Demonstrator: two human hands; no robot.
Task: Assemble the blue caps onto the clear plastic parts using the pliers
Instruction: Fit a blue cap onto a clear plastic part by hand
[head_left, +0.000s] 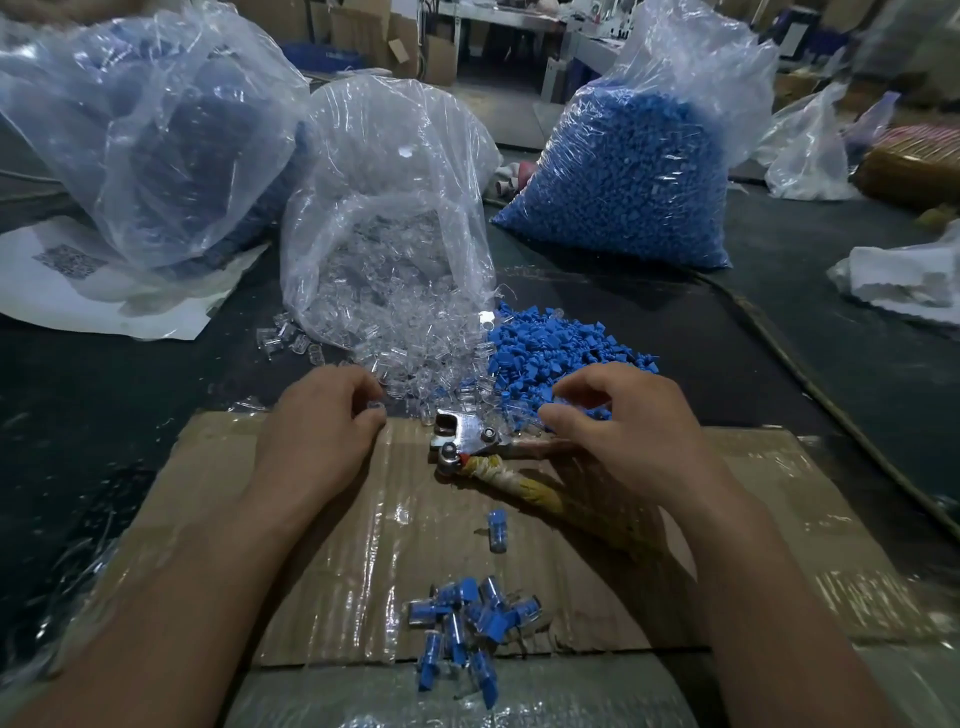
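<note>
1. Two pieces wanted for this step, by the look of it: one clear plastic part and one blue cap.
2. Keep the clear plastic part (375, 406) pinched between thumb and curled fingertips of the left hand (327, 421), left of centre, at the near edge of the spilled clear pile (410, 343).
3. Pick a single cap from the loose blue caps (561, 358) with the right hand (618, 421), right of centre. Fingers half curled above the heap, thumb out. Cannot tell whether a cap is already pinched.
4. Seat the cap squarely by fingertip first, then squeeze with the pliers (467, 439), lying at centre on the cardboard (332, 545), taped handles running beneath the right hand. Contact with the palm unclear.
5. Press straight, since a skewed cap would probably jam.
6. Add to the finished pieces (467, 618), lower centre.
</note>
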